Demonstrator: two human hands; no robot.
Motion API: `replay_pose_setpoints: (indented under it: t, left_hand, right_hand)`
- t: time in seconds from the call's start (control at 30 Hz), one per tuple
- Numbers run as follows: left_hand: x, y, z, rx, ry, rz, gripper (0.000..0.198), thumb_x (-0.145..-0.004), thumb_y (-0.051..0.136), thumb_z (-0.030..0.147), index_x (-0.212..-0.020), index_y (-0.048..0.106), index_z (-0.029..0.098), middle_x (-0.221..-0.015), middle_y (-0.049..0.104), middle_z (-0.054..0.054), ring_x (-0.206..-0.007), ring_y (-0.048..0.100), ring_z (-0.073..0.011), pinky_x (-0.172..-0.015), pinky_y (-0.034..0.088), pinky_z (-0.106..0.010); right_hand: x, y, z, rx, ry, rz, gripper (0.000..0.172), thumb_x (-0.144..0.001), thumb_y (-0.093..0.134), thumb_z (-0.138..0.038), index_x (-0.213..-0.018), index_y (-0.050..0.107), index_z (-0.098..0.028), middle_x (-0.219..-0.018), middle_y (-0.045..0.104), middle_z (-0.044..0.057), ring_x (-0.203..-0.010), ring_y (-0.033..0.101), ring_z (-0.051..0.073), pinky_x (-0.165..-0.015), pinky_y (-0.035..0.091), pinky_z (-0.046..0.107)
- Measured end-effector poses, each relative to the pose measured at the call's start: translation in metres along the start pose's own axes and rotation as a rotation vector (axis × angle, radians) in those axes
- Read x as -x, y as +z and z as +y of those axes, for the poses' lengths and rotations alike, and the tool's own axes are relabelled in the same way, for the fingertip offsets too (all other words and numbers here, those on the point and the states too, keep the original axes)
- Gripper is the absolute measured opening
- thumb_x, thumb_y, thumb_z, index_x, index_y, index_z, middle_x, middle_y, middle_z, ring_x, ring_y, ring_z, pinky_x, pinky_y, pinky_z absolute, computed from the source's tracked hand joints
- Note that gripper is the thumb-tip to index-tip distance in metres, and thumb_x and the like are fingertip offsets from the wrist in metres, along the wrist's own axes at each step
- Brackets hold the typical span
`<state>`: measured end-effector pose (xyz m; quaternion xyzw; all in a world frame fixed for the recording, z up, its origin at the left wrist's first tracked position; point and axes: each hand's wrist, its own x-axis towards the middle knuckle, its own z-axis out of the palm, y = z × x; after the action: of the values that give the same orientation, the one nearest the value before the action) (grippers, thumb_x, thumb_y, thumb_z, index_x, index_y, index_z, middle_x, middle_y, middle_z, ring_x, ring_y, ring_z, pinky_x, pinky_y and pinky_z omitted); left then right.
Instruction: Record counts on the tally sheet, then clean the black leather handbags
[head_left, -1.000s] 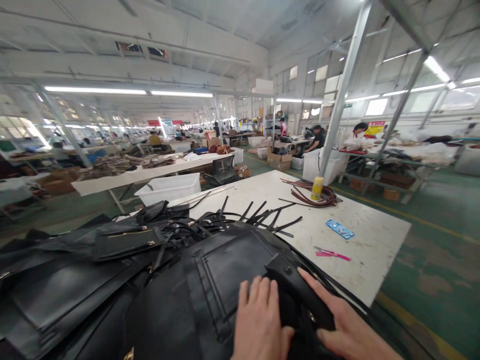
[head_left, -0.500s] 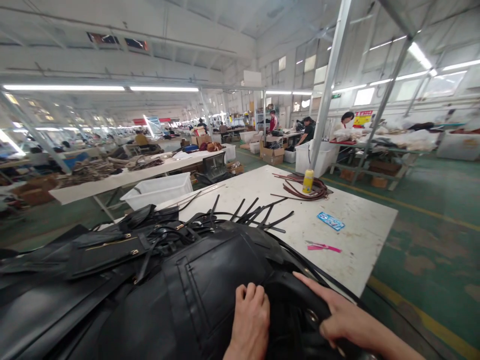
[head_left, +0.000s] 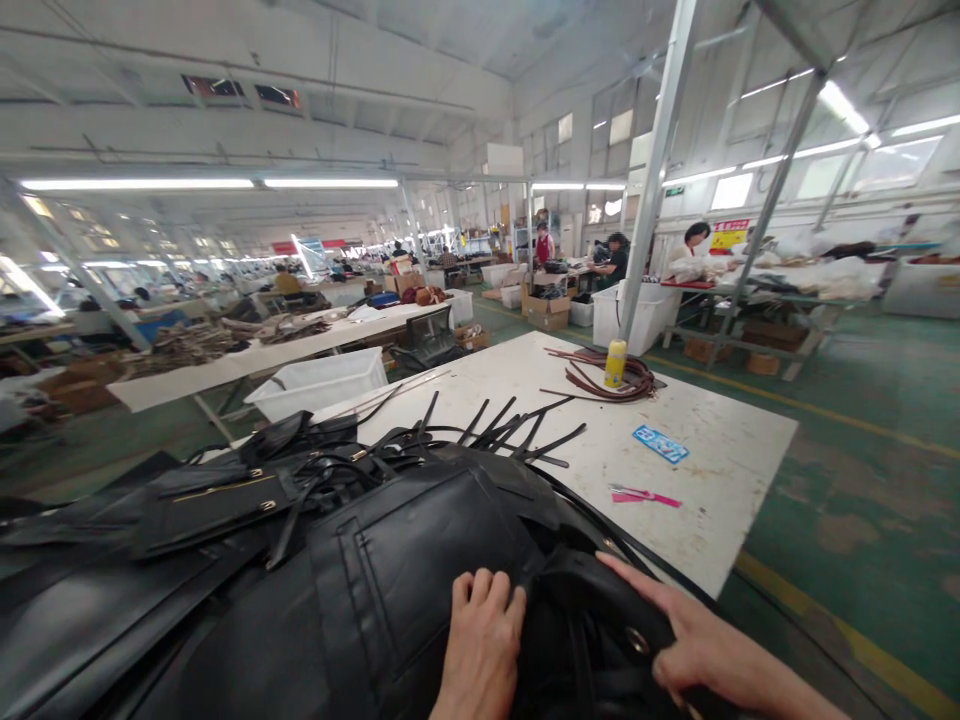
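Observation:
A large black leather bag (head_left: 420, 550) lies before me on the worktable (head_left: 720, 440), on top of other black leather pieces. My left hand (head_left: 484, 635) has its fingers curled over the bag's near side. To its right, my right hand (head_left: 679, 620) grips a thick, rounded black edge of the same bag, the index finger laid along it and the thumb below. A metal eyelet (head_left: 637, 640) shows close to the right thumb. The fingertips under the leather are partly hidden.
Black straps (head_left: 517, 425) stick out behind the bag. Farther back are a coil of brown strips (head_left: 630, 380), a yellow bottle (head_left: 615, 364), a blue card (head_left: 660, 443) and a pink tool (head_left: 645, 496). A white bin (head_left: 322, 380) stands beyond the table, and people work in the background.
My left hand has shifted a little left, and my right hand slightly right and down. The bag's thick edge has moved right and down with the right hand.

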<state>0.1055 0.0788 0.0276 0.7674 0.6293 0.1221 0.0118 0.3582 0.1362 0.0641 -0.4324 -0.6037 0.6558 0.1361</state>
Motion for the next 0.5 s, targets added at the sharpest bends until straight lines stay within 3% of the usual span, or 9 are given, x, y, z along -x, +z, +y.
replay_pose_setpoints:
  t: [0.13,0.27,0.37,0.5]
  left_hand:
    - [0.003,-0.002,0.002,0.012,0.014,-0.003,0.026,-0.083,0.044,0.011,-0.101,0.057,0.024,-0.091,0.053,-0.003,-0.089,0.04,-0.022,-0.085,0.03,-0.044]
    - [0.008,0.001,0.0,0.045,0.014,0.021,0.032,-0.08,0.043,0.009,-0.104,0.056,0.026,-0.091,0.054,-0.004,-0.089,0.042,-0.0223,-0.085,0.031,-0.046]
    - [0.011,0.006,0.0,0.058,0.013,0.056,0.022,-0.079,0.051,0.018,-0.097,0.059,0.027,-0.086,0.055,-0.005,-0.083,0.045,-0.0219,-0.08,0.035,-0.044]
    - [0.025,0.013,0.013,-0.002,0.04,0.165,0.01,-0.082,0.053,0.027,-0.083,0.063,0.029,-0.075,0.056,-0.003,-0.074,0.049,-0.02,-0.07,0.039,-0.039]
  right_hand:
    - [-0.019,0.008,0.0,0.037,-0.044,-0.028,0.101,-0.052,0.051,-0.005,-0.141,0.012,-0.032,-0.082,0.064,-0.003,-0.045,0.051,0.009,-0.038,0.039,0.017]
    - [-0.018,0.01,-0.012,0.157,-0.08,-0.056,0.101,-0.051,0.051,-0.005,-0.142,0.015,-0.028,-0.079,0.063,-0.002,-0.048,0.052,0.01,-0.039,0.037,0.015]
    - [-0.014,0.014,-0.019,0.175,-0.091,-0.057,0.1,-0.049,0.049,-0.004,-0.142,0.019,-0.027,-0.082,0.063,-0.002,-0.049,0.051,0.009,-0.037,0.034,0.014]
    - [-0.019,0.018,-0.041,0.111,-0.156,-0.029,0.1,-0.054,0.047,-0.005,-0.143,0.007,-0.027,-0.07,0.063,-0.006,-0.045,0.049,0.009,-0.04,0.039,0.016]
